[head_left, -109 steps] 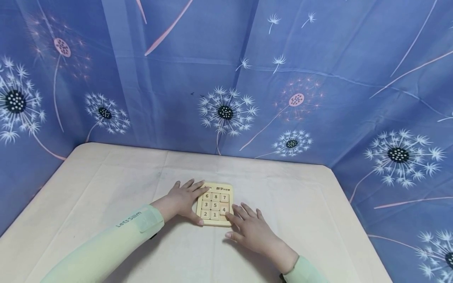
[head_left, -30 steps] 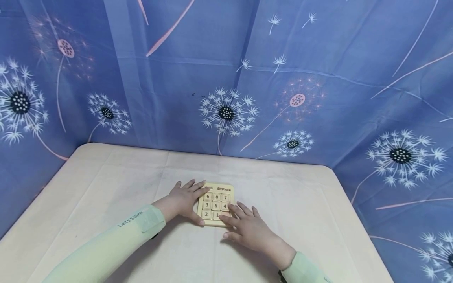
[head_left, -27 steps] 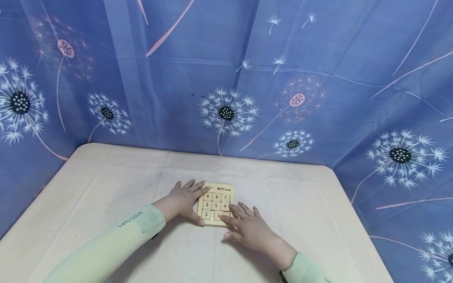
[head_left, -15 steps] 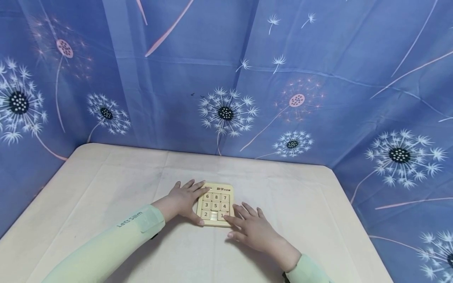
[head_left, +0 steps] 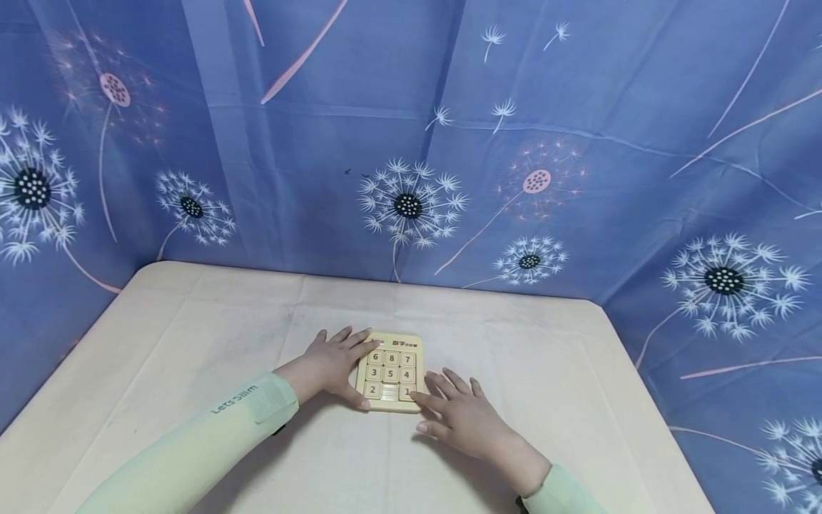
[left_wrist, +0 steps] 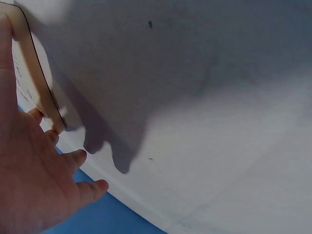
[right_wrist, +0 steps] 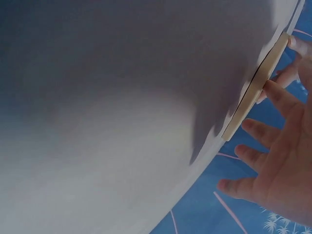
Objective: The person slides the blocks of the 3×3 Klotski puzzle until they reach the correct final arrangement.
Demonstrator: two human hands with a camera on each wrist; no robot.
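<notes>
A pale yellow number slide puzzle (head_left: 418, 364) lies flat on the table, its tiles reading 6 8 7, 3 5 4, then 2, a gap and 1. My left hand (head_left: 330, 363) rests spread along its left side, index finger on the top left corner and thumb at the lower left corner. With its fingers spread, my right hand (head_left: 465, 417) touches the tile marked 1 (head_left: 406, 392) at the lower right with the index fingertip. Only the puzzle's edge (left_wrist: 41, 78) shows in the left wrist view, and its side (right_wrist: 256, 90) in the right wrist view.
The table (head_left: 231, 314) has a creased cream cover. Blue curtains (head_left: 308, 200) with a dandelion print stand behind it and at both sides. Pale green sleeves (head_left: 212, 428) cover both forearms.
Tile 4 has moved up into the middle row, then tile 1 slid right to the lower right corner, leaving the gap at bottom middle. The right hand shifted right; the left hand stayed put.
</notes>
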